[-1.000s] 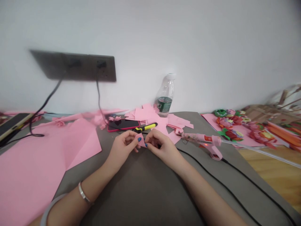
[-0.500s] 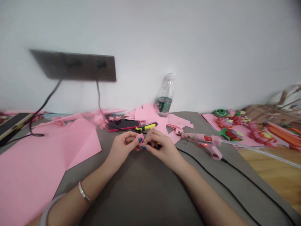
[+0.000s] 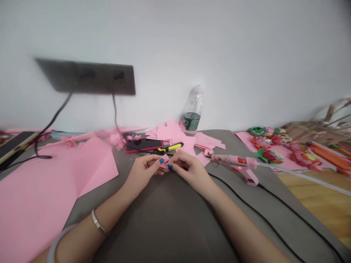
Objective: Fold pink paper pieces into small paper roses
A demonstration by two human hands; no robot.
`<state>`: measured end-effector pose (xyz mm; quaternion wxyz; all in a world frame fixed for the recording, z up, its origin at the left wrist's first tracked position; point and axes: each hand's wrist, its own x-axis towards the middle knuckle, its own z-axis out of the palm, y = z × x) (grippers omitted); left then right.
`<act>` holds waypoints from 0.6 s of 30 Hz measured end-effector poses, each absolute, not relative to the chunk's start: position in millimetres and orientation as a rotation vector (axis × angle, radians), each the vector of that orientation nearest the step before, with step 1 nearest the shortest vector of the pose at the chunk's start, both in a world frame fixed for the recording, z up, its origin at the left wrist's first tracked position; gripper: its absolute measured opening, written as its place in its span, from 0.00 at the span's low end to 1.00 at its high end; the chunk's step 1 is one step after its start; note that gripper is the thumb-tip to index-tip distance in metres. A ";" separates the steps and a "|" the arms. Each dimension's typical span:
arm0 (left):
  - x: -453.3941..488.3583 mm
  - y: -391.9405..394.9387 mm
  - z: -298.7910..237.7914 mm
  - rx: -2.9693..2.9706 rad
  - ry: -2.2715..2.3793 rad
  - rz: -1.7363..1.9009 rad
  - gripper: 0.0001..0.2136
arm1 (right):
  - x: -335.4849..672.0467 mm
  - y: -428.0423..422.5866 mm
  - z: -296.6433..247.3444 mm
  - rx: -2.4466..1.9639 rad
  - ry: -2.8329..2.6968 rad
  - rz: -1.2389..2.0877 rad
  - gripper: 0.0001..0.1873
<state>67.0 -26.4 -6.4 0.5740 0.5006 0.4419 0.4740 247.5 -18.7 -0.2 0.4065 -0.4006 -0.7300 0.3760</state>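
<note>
Between my two hands is a small piece of pink paper (image 3: 165,160), bent or folded, held just above the grey table. My left hand (image 3: 145,170) pinches its left side between thumb and fingers. My right hand (image 3: 188,168) grips its right edge, thumb below and fingers curled over the top. The fingers cover much of the paper. Just beyond them lies a yellow and black utility knife (image 3: 171,147). Behind that, several cut pink paper pieces (image 3: 166,133) are piled up. A pink hot glue gun (image 3: 236,160) with a lit red light rests to the right.
A plastic bottle (image 3: 192,113) stands against the wall. Left of the knife is a phone (image 3: 144,144). A large pink sheet (image 3: 41,179) covers the left side. Colourful paper flowers (image 3: 270,140) lie at the right. Black cords (image 3: 241,197) cross the table (image 3: 161,223).
My right hand's fingers have shifted slightly and curled closer over the paper, with the thumb moving up a little. My left hand stays almost in place. Everything else is unmoved.
</note>
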 end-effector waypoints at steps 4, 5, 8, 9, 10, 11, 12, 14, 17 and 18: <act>67.7 -27.0 -4.9 1.173 1.017 1.101 0.15 | 247.5 -17.8 -2.1 -1.034 -1.728 1.095 0.04; 67.7 -27.1 -4.6 1.172 1.012 1.100 0.15 | 247.4 -17.6 -2.5 -1.032 -1.711 1.117 0.05; 67.6 -27.2 -4.2 1.178 1.008 1.098 0.15 | 247.4 -17.4 -3.5 -1.032 -1.704 1.132 0.07; 67.5 -27.3 -4.1 1.180 1.009 1.098 0.15 | 247.4 -17.4 -3.8 -1.032 -1.706 1.130 0.07; 67.5 -27.4 -4.0 1.182 1.010 1.097 0.14 | 247.3 -17.3 -4.1 -1.029 -1.707 1.128 0.07; 67.5 -27.5 -3.8 1.187 1.010 1.094 0.14 | 247.3 -17.3 -4.4 -1.025 -1.707 1.127 0.07; 67.5 -27.5 -3.7 1.194 1.006 1.089 0.14 | 247.3 -17.3 -4.7 -1.022 -1.704 1.128 0.07; 67.7 -27.4 -3.5 1.211 0.991 1.079 0.15 | 247.4 -17.4 -5.4 -1.013 -1.696 1.135 0.07; 68.0 -26.7 -4.3 1.217 0.973 1.077 0.15 | 247.9 -17.4 -5.5 -1.019 -1.714 1.140 0.07; 68.1 -26.5 -4.8 1.215 0.975 1.076 0.14 | 248.1 -17.5 -5.0 -1.023 -1.727 1.141 0.07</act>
